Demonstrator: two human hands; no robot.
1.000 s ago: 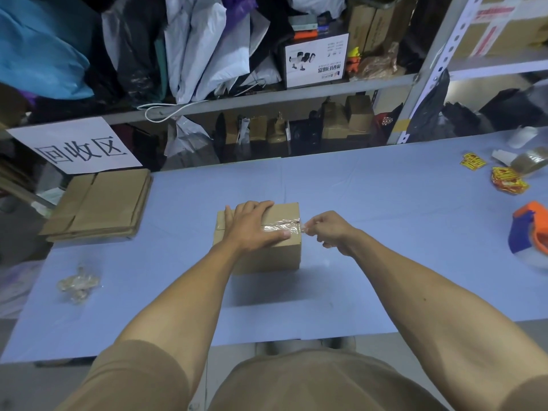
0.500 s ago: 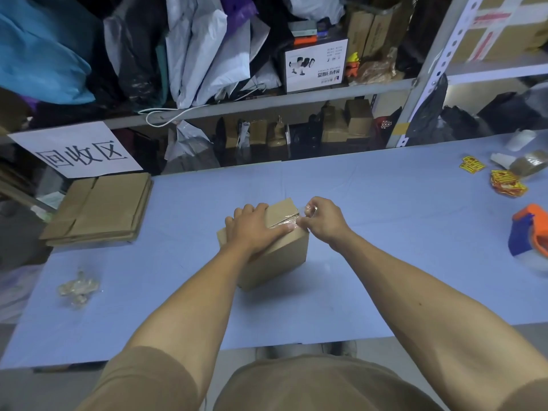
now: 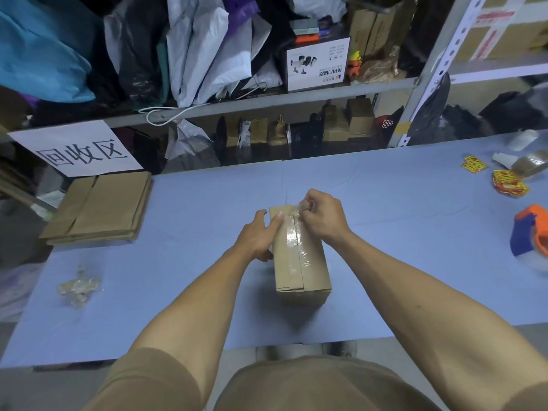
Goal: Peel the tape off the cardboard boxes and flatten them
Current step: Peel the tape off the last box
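Matt brown cardboard box (image 3: 299, 259); glossy clear plastic tape (image 3: 292, 241), wrinkled; smooth matt blue table cover (image 3: 385, 209).

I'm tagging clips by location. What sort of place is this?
Probably a packing or stockroom area: metal shelving crammed with mailer bags and cartons, a tape dispenser on the blue table, and flattened cardboard beside a paper sign.
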